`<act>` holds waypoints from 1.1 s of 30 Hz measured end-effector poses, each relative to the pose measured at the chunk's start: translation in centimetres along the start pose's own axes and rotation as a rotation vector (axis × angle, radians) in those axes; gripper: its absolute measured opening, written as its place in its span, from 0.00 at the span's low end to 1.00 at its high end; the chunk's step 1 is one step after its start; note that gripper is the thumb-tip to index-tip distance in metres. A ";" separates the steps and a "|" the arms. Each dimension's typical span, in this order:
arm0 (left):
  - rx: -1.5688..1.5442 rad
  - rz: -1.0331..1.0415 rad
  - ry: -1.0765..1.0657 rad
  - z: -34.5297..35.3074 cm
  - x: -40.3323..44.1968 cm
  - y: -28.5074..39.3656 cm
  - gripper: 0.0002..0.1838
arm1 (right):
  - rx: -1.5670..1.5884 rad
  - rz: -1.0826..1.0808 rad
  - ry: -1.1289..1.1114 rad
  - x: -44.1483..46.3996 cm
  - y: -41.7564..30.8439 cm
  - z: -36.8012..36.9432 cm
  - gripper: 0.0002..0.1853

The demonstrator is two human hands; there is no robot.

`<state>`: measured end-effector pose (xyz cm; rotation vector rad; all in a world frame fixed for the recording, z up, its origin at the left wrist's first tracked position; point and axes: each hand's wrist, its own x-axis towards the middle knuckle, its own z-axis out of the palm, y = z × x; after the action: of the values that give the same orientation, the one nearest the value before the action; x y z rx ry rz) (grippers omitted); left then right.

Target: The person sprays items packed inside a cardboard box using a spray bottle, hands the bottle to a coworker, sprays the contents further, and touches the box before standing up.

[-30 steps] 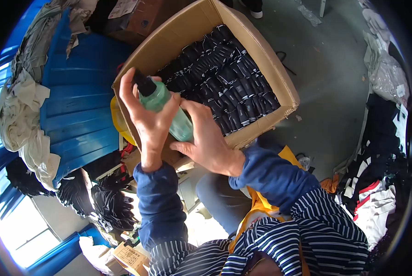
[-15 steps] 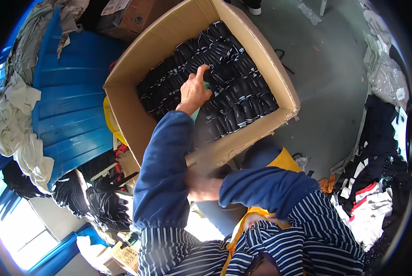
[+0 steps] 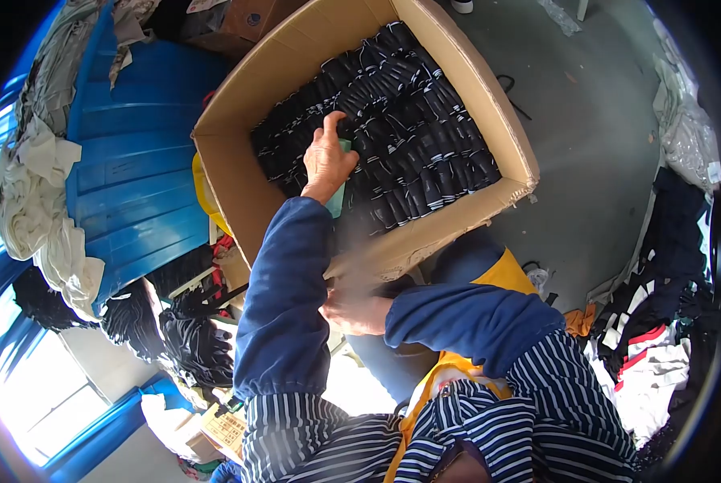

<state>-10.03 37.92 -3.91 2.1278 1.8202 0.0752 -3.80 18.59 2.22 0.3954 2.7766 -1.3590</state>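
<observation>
My left hand [image 3: 329, 161] reaches into a large cardboard box [image 3: 235, 165], with the index finger bent outward and the other fingers curled. A light green flat piece [image 3: 337, 201] shows on both sides of that hand and is gripped in it; whether it is card or cloth I cannot tell. Under and around the hand lie tight rows of small black folded fabric pieces [image 3: 409, 133] with white edges. My right hand [image 3: 356, 312] is low, beside the box's near wall and behind my left sleeve. Its fingers are blurred and partly hidden.
On the left stands a blue panelled surface [image 3: 147, 161] with pale cloth [image 3: 34, 185] draped along it. Black cloth bundles [image 3: 195, 342] hang below. Plastic-wrapped goods [image 3: 686, 137] and a heap of white and red cloth [image 3: 654, 366] lie to the right of the grey floor [image 3: 586, 153].
My left hand has moved left across the black pieces, and the green piece has moved with it. The view has shifted slightly. My right hand stays near the box's near wall.
</observation>
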 end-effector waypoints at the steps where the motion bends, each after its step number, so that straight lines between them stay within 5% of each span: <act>1: 0.003 -0.054 0.007 0.0 -0.1 -0.5 0.42 | 0.004 -0.003 -0.003 0.2 0.1 1.0 0.13; 4: 0.012 -0.162 0.030 -0.5 -0.3 -1.7 0.42 | -0.059 -0.163 0.693 0.8 1.2 4.8 0.09; 8: 0.060 -0.340 0.006 -2.0 -2.1 -2.5 0.41 | -0.121 -0.147 0.601 1.5 0.9 4.6 0.07; 16: -0.107 -0.282 0.067 -1.7 -3.6 -4.8 0.43 | -0.263 -0.106 0.302 1.7 0.4 2.9 0.10; 33: -0.212 -0.469 0.193 -1.5 -4.7 -7.4 0.43 | -0.295 -0.083 0.270 2.1 0.9 3.4 0.10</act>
<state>-18.32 34.59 -3.83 1.5541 2.2620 0.3508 -5.93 16.93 -0.83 0.4861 3.1828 -0.9441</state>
